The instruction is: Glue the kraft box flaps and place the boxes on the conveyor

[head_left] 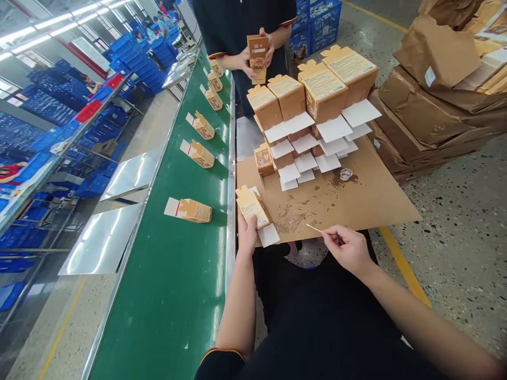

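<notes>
Left hand (pixel 247 235) grips carton (pixel 252 207); right hand (pixel 346 248) pinches stick (pixel 314 228).

Speckled terrazzo floor (pixel 455 221), yellow floor line (pixel 400 264), blue crates (pixel 134 58) stacked left, ceiling strip lights (pixel 51 21).

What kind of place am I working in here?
Most likely a factory packing line. A long green conveyor belt carries small brown cartons spaced along it, blue crates are stacked in rows beside it, and a co-worker's hands hold another carton farther up the line.
</notes>
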`<act>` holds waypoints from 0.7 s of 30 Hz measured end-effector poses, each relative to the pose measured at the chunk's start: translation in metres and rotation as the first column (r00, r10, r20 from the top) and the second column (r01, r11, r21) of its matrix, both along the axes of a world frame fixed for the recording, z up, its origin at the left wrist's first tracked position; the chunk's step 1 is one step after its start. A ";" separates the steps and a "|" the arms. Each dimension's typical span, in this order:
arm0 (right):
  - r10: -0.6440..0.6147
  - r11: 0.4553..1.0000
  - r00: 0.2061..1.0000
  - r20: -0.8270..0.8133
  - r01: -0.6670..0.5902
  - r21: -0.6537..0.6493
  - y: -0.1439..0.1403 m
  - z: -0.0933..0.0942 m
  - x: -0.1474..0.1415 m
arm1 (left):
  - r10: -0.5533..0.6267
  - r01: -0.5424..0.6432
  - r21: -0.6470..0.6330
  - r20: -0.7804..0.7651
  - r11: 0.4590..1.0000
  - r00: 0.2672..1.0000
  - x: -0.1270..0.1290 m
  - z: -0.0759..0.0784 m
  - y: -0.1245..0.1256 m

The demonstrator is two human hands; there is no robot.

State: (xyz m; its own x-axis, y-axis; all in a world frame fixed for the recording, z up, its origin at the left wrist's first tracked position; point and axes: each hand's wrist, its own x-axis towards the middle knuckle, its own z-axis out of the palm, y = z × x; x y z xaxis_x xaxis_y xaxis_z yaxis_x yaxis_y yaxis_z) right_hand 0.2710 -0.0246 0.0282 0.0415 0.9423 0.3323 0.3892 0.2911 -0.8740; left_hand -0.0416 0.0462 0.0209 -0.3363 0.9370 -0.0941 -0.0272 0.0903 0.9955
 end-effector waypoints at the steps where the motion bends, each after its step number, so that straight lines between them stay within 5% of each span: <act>1: 0.017 1.000 1.000 0.006 -0.016 -0.004 -0.002 -0.002 -0.006 | 0.008 -0.009 0.010 0.072 1.000 0.997 0.006 -0.002 -0.007; 8: 0.180 0.967 0.941 0.287 -0.223 0.123 0.003 -0.032 -0.059 | -0.076 0.092 -0.042 0.293 0.995 0.953 0.021 -0.005 -0.014; 15: 0.168 0.937 0.816 0.554 -0.306 0.167 0.001 -0.050 -0.060 | -0.059 0.078 -0.076 0.227 0.994 0.972 0.021 -0.003 -0.018; 21: 0.073 0.964 0.875 0.479 -0.186 0.192 0.004 -0.044 -0.042 | -0.121 0.121 -0.012 -0.006 0.993 0.993 0.032 0.002 -0.030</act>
State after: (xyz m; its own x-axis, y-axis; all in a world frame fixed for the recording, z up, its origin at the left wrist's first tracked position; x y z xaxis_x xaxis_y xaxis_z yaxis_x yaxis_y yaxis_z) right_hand 0.2291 -0.0209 -0.0159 -0.2874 0.8254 0.4859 0.6773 0.5338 -0.5062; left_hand -0.0099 0.0159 0.0234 -0.2211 0.9698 -0.1031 -0.0089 0.1037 0.9946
